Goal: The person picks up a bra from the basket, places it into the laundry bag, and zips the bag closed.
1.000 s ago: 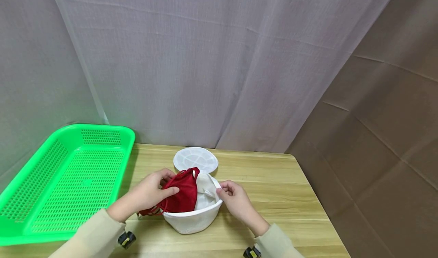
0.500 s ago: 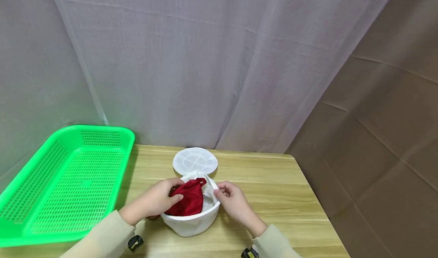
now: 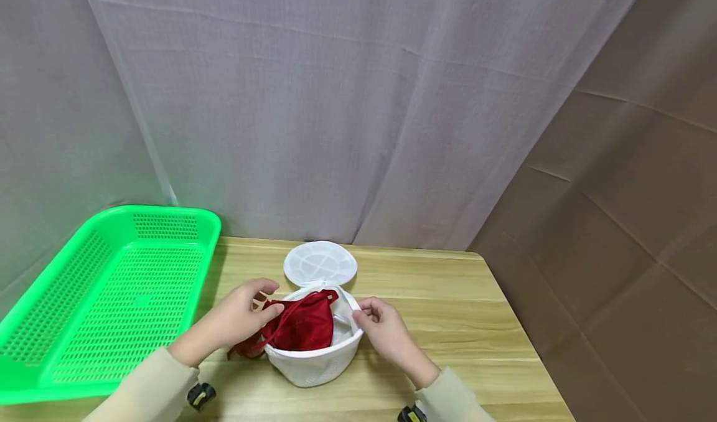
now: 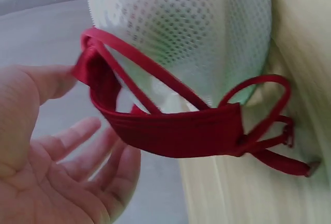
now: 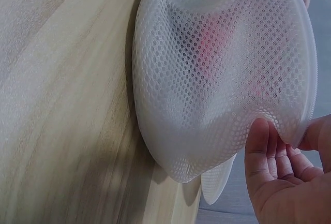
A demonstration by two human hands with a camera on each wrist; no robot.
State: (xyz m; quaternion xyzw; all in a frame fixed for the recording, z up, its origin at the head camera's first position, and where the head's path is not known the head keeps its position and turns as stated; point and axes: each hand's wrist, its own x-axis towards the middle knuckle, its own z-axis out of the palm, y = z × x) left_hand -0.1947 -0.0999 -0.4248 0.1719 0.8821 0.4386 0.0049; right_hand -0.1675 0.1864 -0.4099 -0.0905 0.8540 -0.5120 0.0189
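Observation:
A red bra (image 3: 308,327) lies folded in the mouth of a white mesh laundry bag (image 3: 315,367). Its band and thin straps (image 4: 170,133) hang over the bag's left side, with small hooks or sliders at the strap ends. My left hand (image 3: 238,317) is at that side, fingers loosely spread, thumb tip right at the edge of the red fabric. On the opposite side, my right hand (image 3: 388,333) pinches the bag's rim between thumb and fingers. Through the mesh, the bra shows as a pink patch in the right wrist view.
The bag's round white lid (image 3: 320,264) is folded back onto the wooden table (image 3: 437,322) behind it. A large green plastic basket (image 3: 193,310) stands to the left. Grey cloth (image 3: 313,111) hangs behind the table, and brown cloth (image 3: 616,223) on the right.
The bra has moved right and down into the bag. My left hand went in with it, then drew back left and loosened its grip. My right hand stays on the rim.

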